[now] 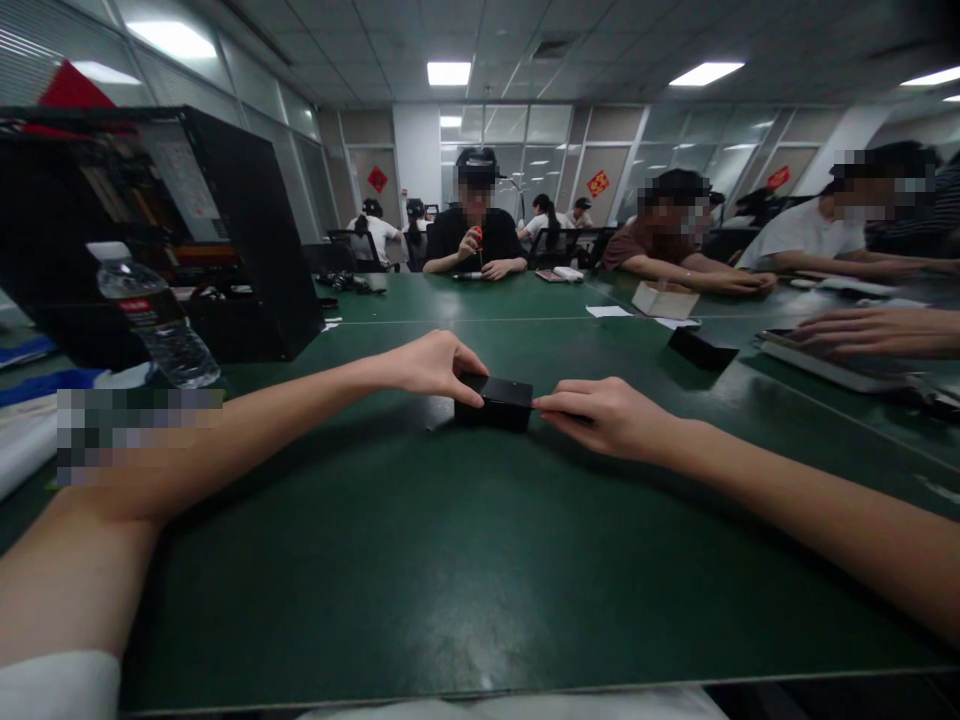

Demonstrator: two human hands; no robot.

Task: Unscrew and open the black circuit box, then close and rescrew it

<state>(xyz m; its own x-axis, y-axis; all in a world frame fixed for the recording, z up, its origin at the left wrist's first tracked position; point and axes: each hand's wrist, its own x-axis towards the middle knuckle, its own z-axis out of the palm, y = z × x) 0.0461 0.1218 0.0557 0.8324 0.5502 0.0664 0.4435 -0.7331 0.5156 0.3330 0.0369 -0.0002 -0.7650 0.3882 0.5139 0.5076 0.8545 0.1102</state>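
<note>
A small black box [501,398] lies on the dark green table [420,560], out in front of me. My left hand [431,365] rests over the box's left end, fingers curled down onto its top and side. From the right, my right hand [604,415] meets the box's other end, its thumb and fingers pinched together against a dark edge there. Both forearms stretch out across the table toward the box.
A black open computer case [225,230] stands at the left, a plastic water bottle [154,315] lying before it. Another small black box [701,350] and a cardboard box [664,300] sit farther right. Several people sit across the table; a person's hand [870,330] rests on a flat device.
</note>
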